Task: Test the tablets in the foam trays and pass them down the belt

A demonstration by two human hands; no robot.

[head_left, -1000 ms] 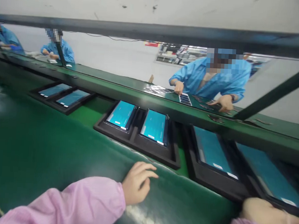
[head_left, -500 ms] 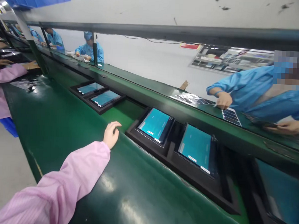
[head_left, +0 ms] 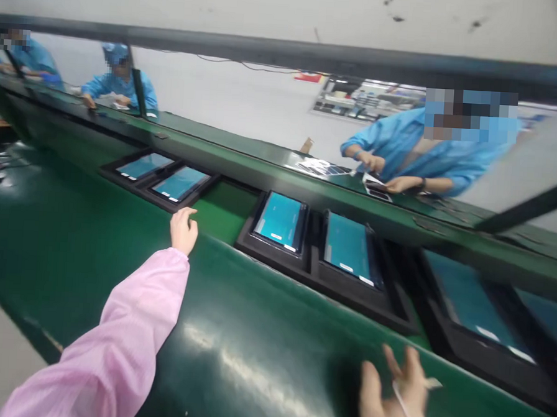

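Observation:
My left hand [head_left: 184,228] reaches out in a pink sleeve to the far edge of the dark green bench top [head_left: 71,241], with its fingers loosely apart and nothing in them. It is just short of a black tray [head_left: 121,176] carrying two blue-screened panels [head_left: 179,183]. My right hand [head_left: 392,398] hovers at the bottom edge with its fingers spread; a thin white line crosses it. A second black tray [head_left: 276,258] with two blue panels [head_left: 279,220] lies between my hands, on the bright green belt.
A third tray [head_left: 439,341] with blue panels is at the right. A green rail [head_left: 307,191] runs along behind the trays and a dark bar [head_left: 315,52] runs overhead. People in blue coats [head_left: 430,157] work across the line.
My left hand has stretched further left toward the left tray. My right hand, out of view half a second ago, is back at the bottom with its fingers spread. The view swung right.

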